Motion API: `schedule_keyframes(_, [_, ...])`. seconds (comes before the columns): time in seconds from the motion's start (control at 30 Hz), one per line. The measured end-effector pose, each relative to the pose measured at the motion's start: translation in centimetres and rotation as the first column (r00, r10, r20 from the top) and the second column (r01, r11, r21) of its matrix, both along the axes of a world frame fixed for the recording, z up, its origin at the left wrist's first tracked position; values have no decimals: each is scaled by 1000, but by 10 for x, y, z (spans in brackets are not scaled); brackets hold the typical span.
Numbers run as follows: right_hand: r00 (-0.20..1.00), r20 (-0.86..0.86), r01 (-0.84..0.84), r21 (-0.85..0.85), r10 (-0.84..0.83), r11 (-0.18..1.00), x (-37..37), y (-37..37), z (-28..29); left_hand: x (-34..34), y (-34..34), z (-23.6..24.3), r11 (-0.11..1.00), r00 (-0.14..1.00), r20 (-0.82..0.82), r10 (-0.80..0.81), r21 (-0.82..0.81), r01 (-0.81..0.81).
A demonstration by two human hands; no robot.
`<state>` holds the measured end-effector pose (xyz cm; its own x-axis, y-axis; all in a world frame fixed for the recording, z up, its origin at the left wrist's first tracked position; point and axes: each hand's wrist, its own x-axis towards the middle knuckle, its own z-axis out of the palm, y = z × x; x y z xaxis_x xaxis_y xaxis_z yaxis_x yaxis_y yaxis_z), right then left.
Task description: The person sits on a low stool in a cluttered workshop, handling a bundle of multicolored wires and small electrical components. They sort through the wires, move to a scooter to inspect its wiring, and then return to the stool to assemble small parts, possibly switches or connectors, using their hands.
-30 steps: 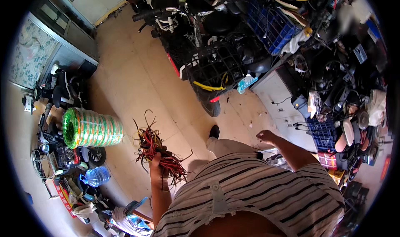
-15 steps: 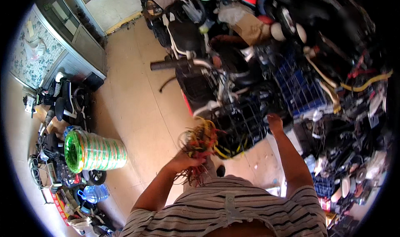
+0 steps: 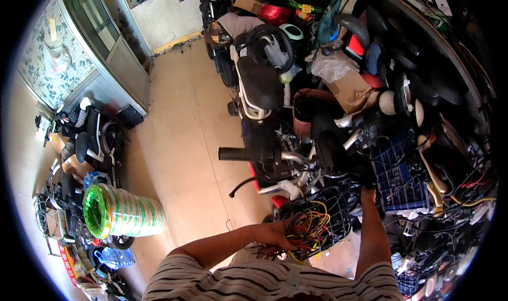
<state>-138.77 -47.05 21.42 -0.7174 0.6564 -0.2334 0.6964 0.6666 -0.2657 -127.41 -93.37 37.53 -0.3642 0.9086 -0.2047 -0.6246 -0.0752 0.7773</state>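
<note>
My left hand (image 3: 276, 235) is closed on a tangled bundle of wires (image 3: 312, 224), red, yellow and orange. The bundle lies in and over the near side of a black wire basket (image 3: 341, 232) on the front of a two-wheeler. Off to the right, my right hand (image 3: 368, 196) is wrapped at the dark right end of its handlebar, beside the basket; its fingertips are hidden. The handlebar's left grip (image 3: 234, 154) and a brake lever (image 3: 241, 187) stick out to the left, untouched.
A blue crate (image 3: 399, 174) sits right of my right hand, with heaped cables and parts beyond. Behind stand another two-wheeler with a black seat (image 3: 259, 81) and a torn cardboard box (image 3: 355, 92). At left are a green-and-white wrapped roll (image 3: 135, 213) and a blue water jug (image 3: 115, 257).
My left hand has carried the wire bundle rightward, from beside the basket to over and into it. The whole view has shifted, and my right hand remains by the handlebar's right end.
</note>
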Motion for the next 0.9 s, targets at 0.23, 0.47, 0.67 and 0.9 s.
schedule_keyframes(0.23, [964,119,228,103,-239,968,-15,8,13,-9,4,-7,1000,992,-120,24,-1,-24])
schedule_keyframes(0.47, [1000,1,-18,-50,18,999,-3,-22,44,-8,-12,43,974,988,-137,-69,-225,37])
schedule_keyframes(0.67, [860,375,-424,153,345,893,20,-20,14,-18,4,82,996,997,73,8,-87,-2])
schedule_keyframes(0.9, [989,-46,130,-205,-142,970,39,-106,59,-16,12,67,893,998,65,16,-451,15])
